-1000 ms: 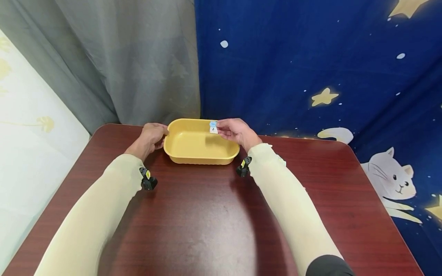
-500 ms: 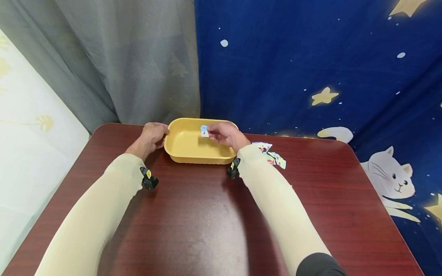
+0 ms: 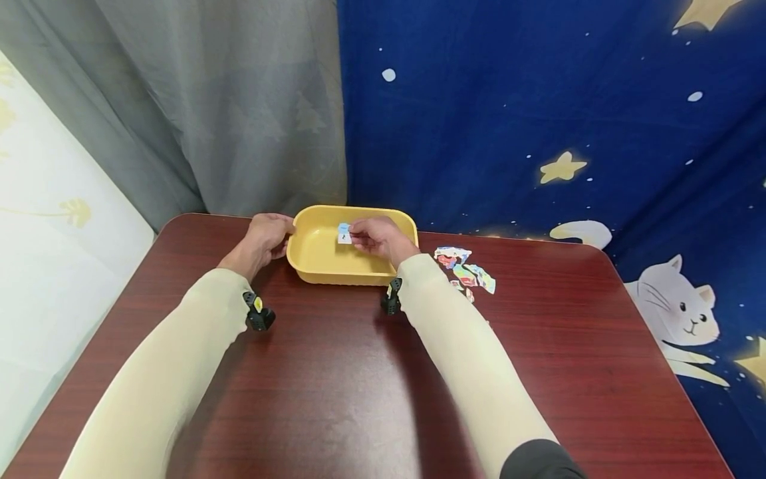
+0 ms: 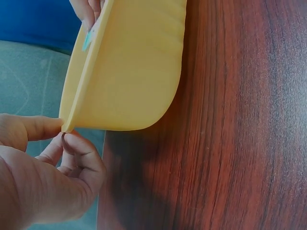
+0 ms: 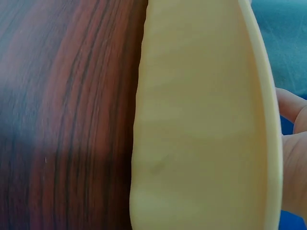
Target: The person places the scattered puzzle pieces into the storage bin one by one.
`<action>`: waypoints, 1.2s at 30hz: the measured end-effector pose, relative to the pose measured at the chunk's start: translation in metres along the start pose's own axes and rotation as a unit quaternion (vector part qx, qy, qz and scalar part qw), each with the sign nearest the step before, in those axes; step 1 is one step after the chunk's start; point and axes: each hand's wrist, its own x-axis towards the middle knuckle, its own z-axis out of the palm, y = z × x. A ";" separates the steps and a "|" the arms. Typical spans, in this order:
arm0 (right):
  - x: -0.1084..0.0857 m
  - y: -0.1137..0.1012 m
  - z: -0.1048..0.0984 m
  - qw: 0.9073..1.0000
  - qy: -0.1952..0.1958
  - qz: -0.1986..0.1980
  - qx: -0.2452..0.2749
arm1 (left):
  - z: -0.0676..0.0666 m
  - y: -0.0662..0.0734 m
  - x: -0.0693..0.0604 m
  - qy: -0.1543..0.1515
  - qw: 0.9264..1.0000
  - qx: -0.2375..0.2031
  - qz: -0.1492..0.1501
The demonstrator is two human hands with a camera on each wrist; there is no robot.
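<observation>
A yellow oblong plastic tub stands near the table's far edge. My left hand pinches its left rim between thumb and fingers, which the left wrist view shows closely at the tub's end. Inside the tub's outline, my right hand pinches a small light-blue and white piece of paper with a dark mark on it. Whether that paper touches the tub's floor I cannot tell. In the right wrist view the tub wall hides most of the right hand, including its fingertips.
Several colourful torn paper scraps lie on the table right of the tub, partly behind the right sleeve. The dark red wooden table has rounded far corners. Grey and blue curtains hang behind it.
My right hand has moved left and slightly down over the tub with the paper piece. The scraps on the right have come into view. My left hand stays on the rim, with the tub nearly still.
</observation>
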 end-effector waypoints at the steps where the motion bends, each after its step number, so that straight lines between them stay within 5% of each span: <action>1: 0.001 0.001 0.002 1.000 0.001 0.001 -0.001 | 0.000 0.000 0.000 -0.002 1.000 -0.001 0.002; 21: 0.016 0.011 0.028 0.999 0.031 0.018 -0.030 | 0.005 0.001 0.002 -0.011 1.000 -0.013 -0.001; 36: 0.018 0.014 0.046 0.995 0.066 -0.020 -0.077 | 0.003 0.000 0.003 -0.007 1.000 -0.020 -0.007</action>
